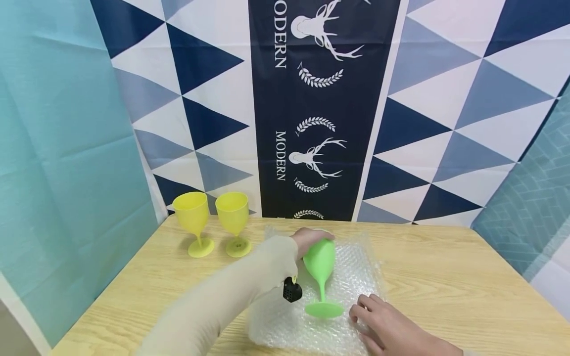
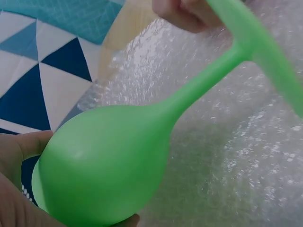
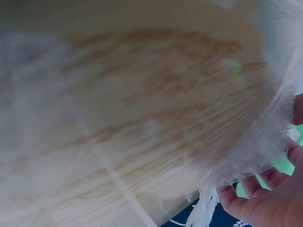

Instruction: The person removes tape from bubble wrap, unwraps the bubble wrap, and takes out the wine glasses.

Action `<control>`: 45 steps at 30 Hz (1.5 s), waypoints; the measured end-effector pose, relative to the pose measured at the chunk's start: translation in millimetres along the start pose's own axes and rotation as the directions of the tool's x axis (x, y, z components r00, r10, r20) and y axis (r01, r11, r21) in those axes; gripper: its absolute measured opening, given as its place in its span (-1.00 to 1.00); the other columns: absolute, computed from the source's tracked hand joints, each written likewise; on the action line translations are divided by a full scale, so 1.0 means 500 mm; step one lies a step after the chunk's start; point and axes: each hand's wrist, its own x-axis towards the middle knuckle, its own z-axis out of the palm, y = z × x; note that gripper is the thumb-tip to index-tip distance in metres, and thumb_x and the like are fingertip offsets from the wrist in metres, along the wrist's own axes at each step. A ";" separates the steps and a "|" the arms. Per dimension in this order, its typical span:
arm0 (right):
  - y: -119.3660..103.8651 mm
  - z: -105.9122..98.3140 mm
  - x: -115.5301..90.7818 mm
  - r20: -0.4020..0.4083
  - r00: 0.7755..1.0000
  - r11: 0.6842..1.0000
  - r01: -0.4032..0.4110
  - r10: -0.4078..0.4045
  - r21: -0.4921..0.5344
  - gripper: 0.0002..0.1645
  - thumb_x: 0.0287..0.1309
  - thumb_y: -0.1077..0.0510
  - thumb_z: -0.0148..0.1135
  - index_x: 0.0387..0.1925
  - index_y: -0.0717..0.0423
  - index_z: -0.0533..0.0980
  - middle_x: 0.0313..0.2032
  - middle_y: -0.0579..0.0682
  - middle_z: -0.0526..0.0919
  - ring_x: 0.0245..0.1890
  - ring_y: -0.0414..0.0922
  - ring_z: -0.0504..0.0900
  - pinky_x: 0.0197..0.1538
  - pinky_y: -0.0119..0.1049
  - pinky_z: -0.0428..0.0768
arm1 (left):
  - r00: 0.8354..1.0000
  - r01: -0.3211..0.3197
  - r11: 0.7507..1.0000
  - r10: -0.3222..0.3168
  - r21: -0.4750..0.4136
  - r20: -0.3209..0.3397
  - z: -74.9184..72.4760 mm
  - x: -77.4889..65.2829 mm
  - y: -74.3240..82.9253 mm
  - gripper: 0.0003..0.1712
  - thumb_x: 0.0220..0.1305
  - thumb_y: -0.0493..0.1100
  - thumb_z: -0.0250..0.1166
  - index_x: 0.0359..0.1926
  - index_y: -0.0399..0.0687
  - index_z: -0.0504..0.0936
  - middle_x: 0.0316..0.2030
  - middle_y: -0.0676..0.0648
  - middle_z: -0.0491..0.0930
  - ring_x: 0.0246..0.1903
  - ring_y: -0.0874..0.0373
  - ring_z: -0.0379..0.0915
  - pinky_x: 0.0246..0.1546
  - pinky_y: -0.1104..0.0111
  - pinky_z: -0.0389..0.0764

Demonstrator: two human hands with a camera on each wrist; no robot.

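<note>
A green plastic goblet (image 1: 319,262) is tilted over a sheet of bubble wrap (image 1: 285,324), its bowl toward the wall and its round foot toward me. My left hand (image 1: 310,239) grips the bowl near the rim, thumb and fingers around it in the left wrist view. Whether the goblet touches the wrap cannot be told. Beside the foot, my right hand (image 1: 389,324) has curled fingers at the wrap's right edge. In the right wrist view, the right fingers (image 3: 255,187) pinch that edge of the wrap, with green showing behind them.
Two yellow goblets (image 1: 193,215) (image 1: 233,215) stand upright at the back left of the wooden table (image 1: 445,277). A patterned cloth (image 1: 213,99) hangs behind the table. A small black device (image 1: 292,289) is at the left wrist.
</note>
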 end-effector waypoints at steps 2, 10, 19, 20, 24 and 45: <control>0.001 0.000 0.001 0.015 1.000 1.000 -0.006 0.006 0.005 -0.63 -0.07 0.15 0.35 -0.20 -0.25 0.45 -0.31 -0.36 0.37 -0.34 -0.44 0.26 -0.35 -0.49 0.39 | 1.000 -0.003 1.000 0.003 0.010 -0.002 -0.008 -0.007 -0.002 -0.36 -0.04 0.20 0.39 -0.02 -0.08 0.50 -0.24 -0.05 0.53 -0.26 0.07 0.45 -0.06 0.20 0.57; 0.002 0.000 0.002 0.007 1.000 1.000 0.005 -0.005 0.007 -0.60 -0.09 0.15 0.36 -0.20 -0.25 0.44 -0.32 -0.37 0.36 -0.34 -0.45 0.25 -0.35 -0.50 0.38 | 0.992 -0.069 0.996 0.075 0.061 -0.097 -0.022 -0.054 0.000 -0.12 -0.11 0.24 0.44 0.14 -0.18 0.40 -0.16 -0.04 0.48 -0.19 0.11 0.39 0.05 0.21 0.51; 0.001 0.007 0.000 -0.036 0.999 0.999 0.033 -0.033 -0.004 -0.55 -0.19 0.19 0.39 -0.23 -0.25 0.43 -0.34 -0.37 0.35 -0.36 -0.45 0.24 -0.38 -0.53 0.35 | 0.963 -0.194 0.975 0.210 0.104 -0.169 -0.012 -0.109 -0.020 -0.26 -0.10 0.23 0.46 -0.06 -0.15 0.43 -0.28 -0.03 0.46 -0.29 0.15 0.39 -0.29 0.40 0.46; 0.001 0.007 0.000 -0.029 0.999 1.000 0.027 -0.027 0.001 -0.55 -0.18 0.19 0.39 -0.23 -0.25 0.43 -0.33 -0.37 0.36 -0.36 -0.45 0.24 -0.38 -0.52 0.35 | 0.961 -0.209 0.973 0.222 0.094 -0.165 -0.012 -0.113 -0.022 -0.29 -0.09 0.22 0.47 -0.08 -0.14 0.44 -0.29 -0.03 0.47 -0.29 0.15 0.39 -0.31 0.42 0.45; -0.001 0.007 0.001 -0.009 1.000 1.000 0.005 -0.005 0.005 -0.57 -0.14 0.17 0.39 -0.22 -0.25 0.44 -0.31 -0.37 0.38 -0.34 -0.45 0.26 -0.37 -0.50 0.38 | 0.956 -0.259 0.964 0.264 0.055 -0.128 -0.016 -0.123 -0.031 -0.34 -0.04 0.18 0.45 -0.05 -0.10 0.43 -0.28 -0.02 0.49 -0.29 0.17 0.41 -0.32 0.44 0.45; 0.005 -0.004 0.003 0.074 0.996 0.999 -0.048 0.046 0.022 -0.66 -0.01 0.10 0.34 -0.18 -0.24 0.45 -0.25 -0.37 0.41 -0.29 -0.46 0.30 -0.31 -0.41 0.50 | 0.884 -0.420 0.891 0.445 -0.173 0.142 -0.116 -0.200 -0.069 -0.33 0.07 -0.10 0.44 0.23 0.03 0.43 0.01 -0.02 0.62 -0.04 0.19 0.54 0.16 0.22 0.50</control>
